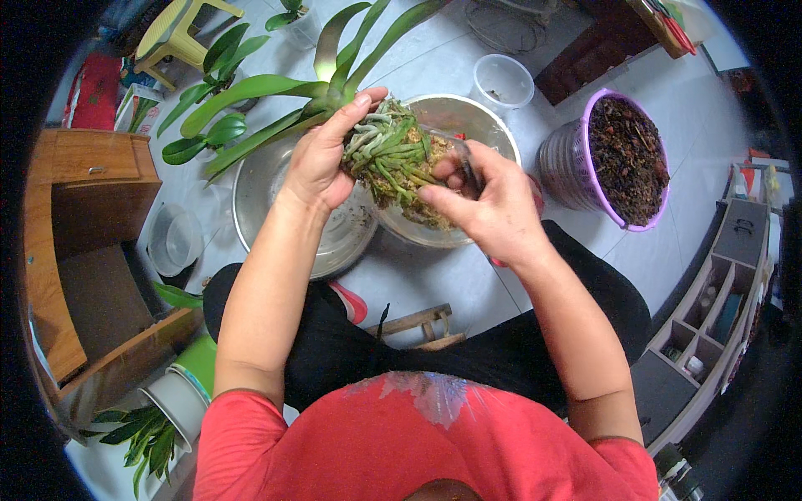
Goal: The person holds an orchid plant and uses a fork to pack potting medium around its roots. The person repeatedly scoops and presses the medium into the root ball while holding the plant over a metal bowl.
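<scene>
An orchid with long green leaves [257,100] lies sideways over two metal basins. My left hand [326,156] grips it at the base of the leaves, where the thick roots begin. Its bare root ball [398,156], green and grey roots around brownish moss, points to the right. At the far end of the roots is my right hand [489,194], its thumb and fingers bent around a thin, dark-edged clear piece, perhaps a plastic pot's rim; what it is cannot be told for sure. Below are the left metal basin [338,263] and the right metal basin [507,134].
A purple-rimmed basket [604,216] of dark bark mix stands at the right. Clear plastic tubs stand behind the basins [503,81] and at the left [175,240]. More potted orchids [213,75] are at the upper left, near a yellow stool [175,37]. A wooden cabinet [94,163] borders the left side.
</scene>
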Demonstrator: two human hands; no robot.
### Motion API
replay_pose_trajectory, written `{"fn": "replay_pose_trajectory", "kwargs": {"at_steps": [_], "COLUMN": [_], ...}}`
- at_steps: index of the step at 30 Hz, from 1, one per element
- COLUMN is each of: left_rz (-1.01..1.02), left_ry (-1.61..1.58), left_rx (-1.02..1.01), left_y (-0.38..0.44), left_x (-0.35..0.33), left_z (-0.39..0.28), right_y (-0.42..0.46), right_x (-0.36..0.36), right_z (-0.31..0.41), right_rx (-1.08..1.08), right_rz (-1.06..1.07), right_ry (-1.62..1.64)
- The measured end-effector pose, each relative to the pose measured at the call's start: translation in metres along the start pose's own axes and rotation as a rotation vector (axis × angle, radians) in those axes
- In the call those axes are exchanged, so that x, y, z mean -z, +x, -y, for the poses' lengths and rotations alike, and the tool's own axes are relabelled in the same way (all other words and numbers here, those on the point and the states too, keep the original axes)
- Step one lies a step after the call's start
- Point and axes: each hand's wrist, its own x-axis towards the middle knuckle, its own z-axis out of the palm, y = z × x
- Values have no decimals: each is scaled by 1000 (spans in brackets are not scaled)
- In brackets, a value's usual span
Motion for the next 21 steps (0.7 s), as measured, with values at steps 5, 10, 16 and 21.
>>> {"fn": "replay_pose_trajectory", "kwargs": {"at_steps": [5, 10, 16, 21], "left_rz": [-100, -197, -266, -231], "left_ry": [-31, 17, 15, -54], "left_rx": [15, 39, -3, 38], "left_y": [1, 0, 1, 2], "left_x": [-4, -6, -7, -4], "left_z": [4, 6, 10, 8], "right_y": [3, 3, 3, 6], "right_x": [-4, -5, -3, -5], "right_z": [1, -4, 6, -6], "right_rx": [138, 20, -176, -194], "right_rz": [-59, 13, 170, 38], "right_ry": [-140, -34, 180, 272]}}
